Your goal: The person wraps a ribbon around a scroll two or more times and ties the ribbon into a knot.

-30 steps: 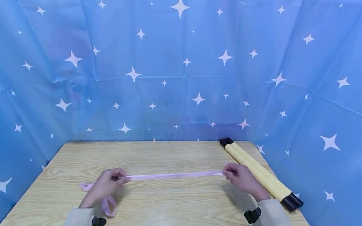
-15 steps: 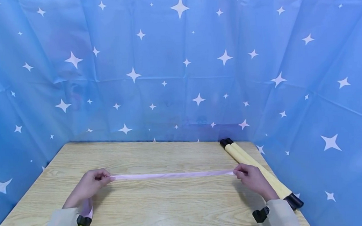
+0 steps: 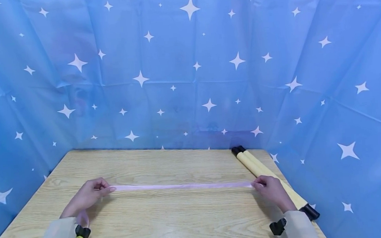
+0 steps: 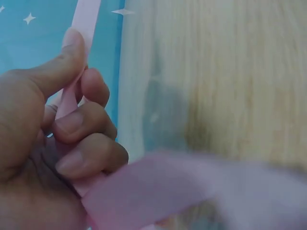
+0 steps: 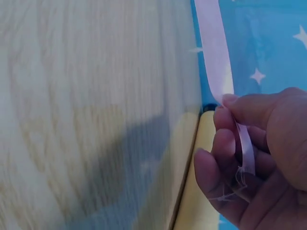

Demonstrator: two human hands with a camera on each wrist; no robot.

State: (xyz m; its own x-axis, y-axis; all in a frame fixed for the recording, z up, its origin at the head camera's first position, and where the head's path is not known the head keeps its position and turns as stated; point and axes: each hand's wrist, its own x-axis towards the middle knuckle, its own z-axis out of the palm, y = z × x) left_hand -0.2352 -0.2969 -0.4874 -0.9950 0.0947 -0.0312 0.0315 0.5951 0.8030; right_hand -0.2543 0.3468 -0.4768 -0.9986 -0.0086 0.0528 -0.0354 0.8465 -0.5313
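Note:
A pale pink ribbon (image 3: 182,186) runs nearly straight between the two hands, above the wooden table. The left hand (image 3: 87,195) pinches it between thumb and forefinger. In the left wrist view the ribbon (image 4: 86,24) passes through the curled fingers of the left hand (image 4: 67,120), and a loose length hangs out below the palm, blurred. On the other side the right hand (image 3: 272,190) pinches the ribbon close to its end. The right wrist view shows a short, frayed tail of ribbon (image 5: 246,148) lying inside the curled fingers of the right hand (image 5: 259,143).
Two pale yellow rods with black end caps (image 3: 292,195) lie side by side along the right edge of the wooden table (image 3: 184,219), partly behind the right hand. A blue curtain with white stars (image 3: 173,61) surrounds the back and sides.
The hands have moved apart, the left one farther left and the right one slightly right. The ribbon span between them has grown longer, while the loose loop by the left wrist has become smaller.

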